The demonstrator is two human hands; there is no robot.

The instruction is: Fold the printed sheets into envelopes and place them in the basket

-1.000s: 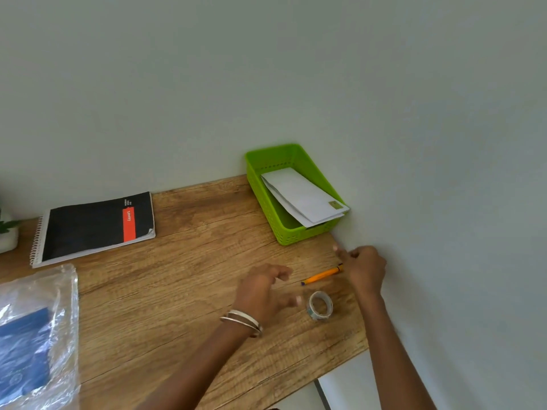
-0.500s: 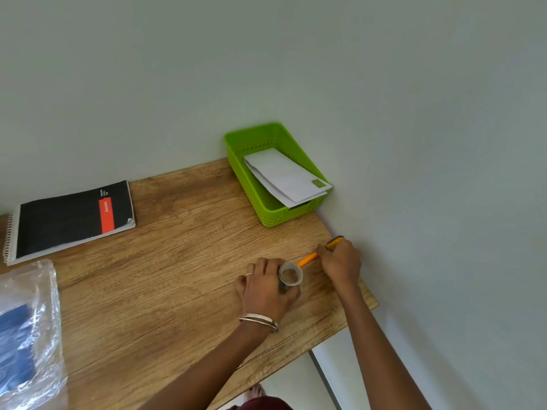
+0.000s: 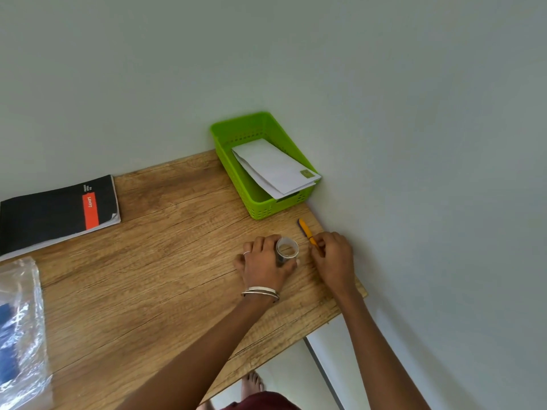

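Lying stacked in green basket (image 3: 236, 173): white envelopes (image 3: 273, 167), green stamp corner. Left hand (image 3: 265, 266) grips tape roll (image 3: 287, 249); right hand (image 3: 334, 258) pinches orange pen (image 3: 306, 232). Notebook (image 3: 56, 214) label unreadable.

A lime-green basket (image 3: 236, 168) with perforated walls holds white envelopes (image 3: 273, 165). The pen (image 3: 306, 232) between the right hand's fingers (image 3: 321, 244) is orange. The desk (image 3: 148, 276) shows brown woodgrain. The notebook (image 3: 56, 208) is black with a red label.
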